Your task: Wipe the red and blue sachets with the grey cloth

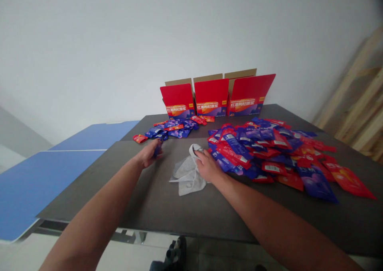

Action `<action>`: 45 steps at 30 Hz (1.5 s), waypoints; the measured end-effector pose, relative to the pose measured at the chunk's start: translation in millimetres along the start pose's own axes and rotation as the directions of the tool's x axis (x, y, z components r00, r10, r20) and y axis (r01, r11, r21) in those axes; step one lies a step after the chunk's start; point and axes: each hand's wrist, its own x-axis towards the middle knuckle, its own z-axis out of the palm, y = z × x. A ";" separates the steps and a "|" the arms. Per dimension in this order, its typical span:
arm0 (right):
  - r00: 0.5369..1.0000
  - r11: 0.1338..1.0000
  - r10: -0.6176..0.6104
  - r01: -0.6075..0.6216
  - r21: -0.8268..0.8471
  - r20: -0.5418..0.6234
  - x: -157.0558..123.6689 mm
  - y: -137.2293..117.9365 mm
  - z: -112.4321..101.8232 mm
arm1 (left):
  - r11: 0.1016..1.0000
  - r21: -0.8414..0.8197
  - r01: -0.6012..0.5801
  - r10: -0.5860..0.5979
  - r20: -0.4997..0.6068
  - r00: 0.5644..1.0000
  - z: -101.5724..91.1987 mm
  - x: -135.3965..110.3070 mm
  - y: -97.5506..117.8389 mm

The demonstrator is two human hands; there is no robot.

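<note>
My left hand (149,153) is closed around a small dark blue sachet (157,148), mostly covered by my fingers, just in front of the smaller sachet pile (176,128). In the middle of the dark table (167,207), a crumpled light grey cloth (190,179) lies under my right hand (206,165). The fingers of that hand grip the cloth's upper edge, where it forms a loop. Right beside it spreads a large heap of red and blue sachets (257,143).
Along the back stand three red printed cartons (179,105), (212,103), (247,101) with raised flaps, against a pale wall (179,32). A blue table (68,159) adjoins on the left. Wooden boards (356,91) lean at the far right.
</note>
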 end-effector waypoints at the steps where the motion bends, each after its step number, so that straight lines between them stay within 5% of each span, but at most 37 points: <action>1: 1.000 1.000 -0.003 0.003 -0.002 0.001 -0.3 -0.2 -0.5 | 0.954 -0.288 0.086 -0.045 0.147 0.988 12.0 -13.9 2.4; 2: 1.000 1.000 -0.011 0.011 -0.004 0.000 -0.7 -0.5 -1.2 | 0.836 -0.507 0.208 -0.049 0.310 0.950 24.3 -27.6 4.1; 4: 0.999 0.999 -0.040 0.040 -0.011 0.001 -2.0 -1.7 -3.6 | 0.601 -0.686 0.409 0.056 0.547 0.835 48.2 -51.2 5.4; 6: 0.996 0.996 -0.084 0.085 -0.031 0.018 -4.2 -3.9 -7.3 | 0.447 -0.759 0.473 0.187 0.596 0.781 67.6 -66.2 3.7; 9: 0.977 0.978 -0.193 0.198 -0.062 0.086 -9.1 -9.5 -13.7 | 0.347 -0.820 0.454 0.243 0.546 0.802 84.0 -71.8 -1.1; 13: 0.917 0.926 -0.333 0.362 -0.106 0.220 -15.9 -18.8 -18.2 | 0.383 -0.799 0.464 0.142 0.547 0.825 89.2 -67.3 -4.6; 17: 0.862 0.872 -0.389 0.459 -0.173 0.325 -19.1 -24.2 -16.3 | 0.464 -0.696 0.549 0.040 0.635 0.772 92.9 -66.9 -5.8; 23: 0.854 0.860 -0.361 0.460 -0.219 0.375 -20.2 -26.9 -17.7 | 0.517 -0.694 0.501 0.034 0.601 0.798 98.8 -68.7 -7.1; 30: 0.923 0.920 -0.298 0.346 -0.185 0.244 -21.9 -28.3 -21.7 | 0.555 -0.653 0.515 0.117 0.675 0.729 104.0 -69.7 -8.0; 34: 0.960 0.958 -0.231 0.253 -0.135 0.159 -21.0 -25.8 -19.1 | 0.588 -0.643 0.490 0.125 0.671 0.731 105.3 -70.5 -8.9; 45: 1.000 0.992 0.000 -0.002 -0.127 -0.019 -10.9 -12.6 -13.5 | 0.675 -0.475 0.564 0.100 0.817 0.568 98.4 -75.9 -5.1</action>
